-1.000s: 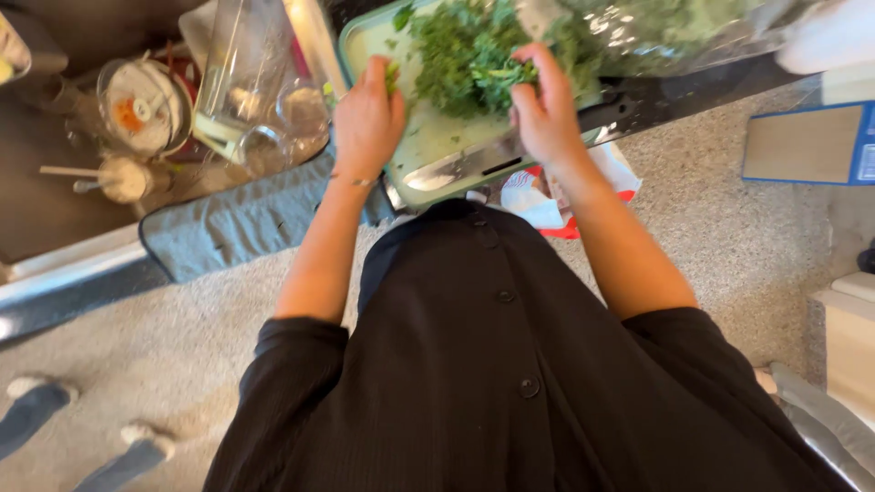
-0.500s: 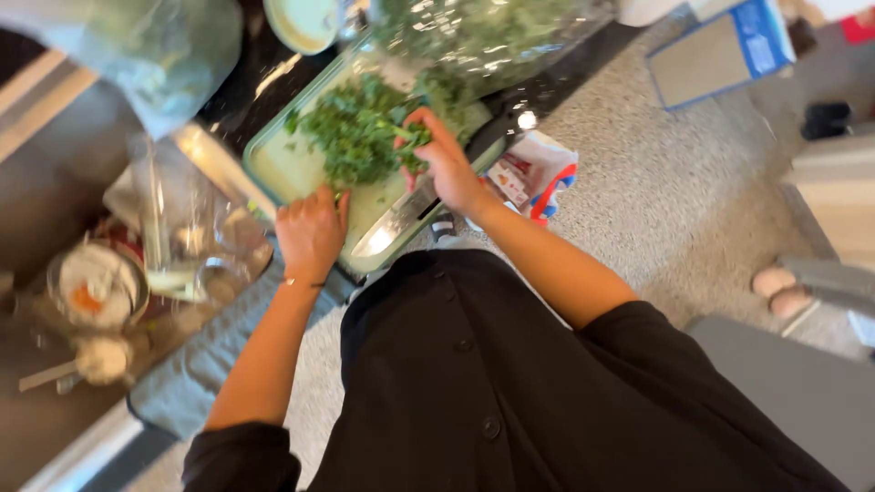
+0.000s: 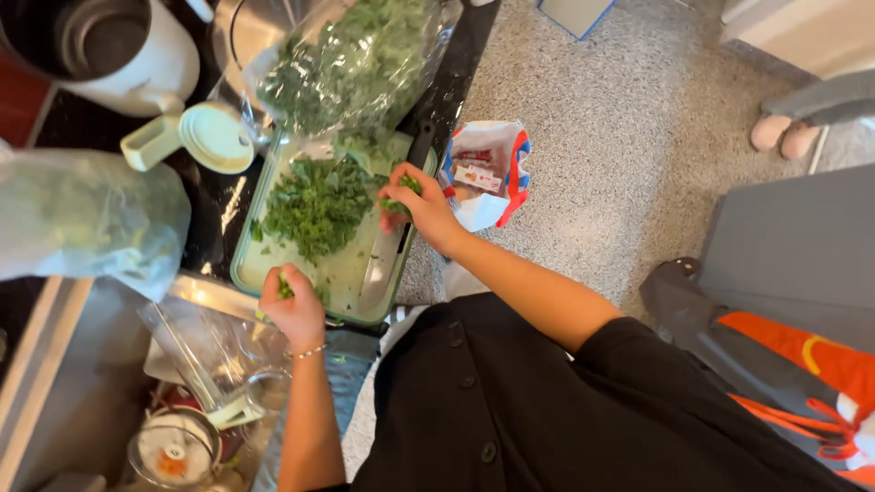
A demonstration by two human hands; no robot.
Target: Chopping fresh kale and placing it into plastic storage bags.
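Setting: home kitchen. Evidence: dark glossy worktop carrying a pale green plastic cutting board heaped with chopped leafy greens; clear plastic bag of greens beside it; steel sink holding a glass blender jug and unwashed dishes. Speckled grey floor, with a small white shopping bag standing on it.

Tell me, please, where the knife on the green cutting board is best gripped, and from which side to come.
Probably grip the knife by its dark handle, which points away from the person along the right edge of the cutting board, beside the right hand. Come from that far end, above the handle. The broad blade lies flat and points toward the person's body, so reaching from the near side meets the blade first.
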